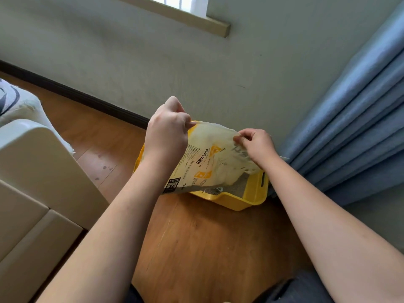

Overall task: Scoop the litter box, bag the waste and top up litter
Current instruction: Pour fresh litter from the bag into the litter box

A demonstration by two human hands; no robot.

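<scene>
Both hands hold a crinkled, glossy litter bag (209,158) upended over the yellow plastic litter box (251,193) on the wooden floor (207,241). The left hand (168,132) pinches one corner; the right hand (256,145) pinches the other. Grey grainy litter (240,182) lies inside.

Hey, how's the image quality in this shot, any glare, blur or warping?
Head view: the window is blown out white; wide-angle bending curves the baseboard and curtain; the litter bag print is soft and unreadable; both hands, left and right, are evenly lit, with soft shadow beneath the yellow litter box.
</scene>
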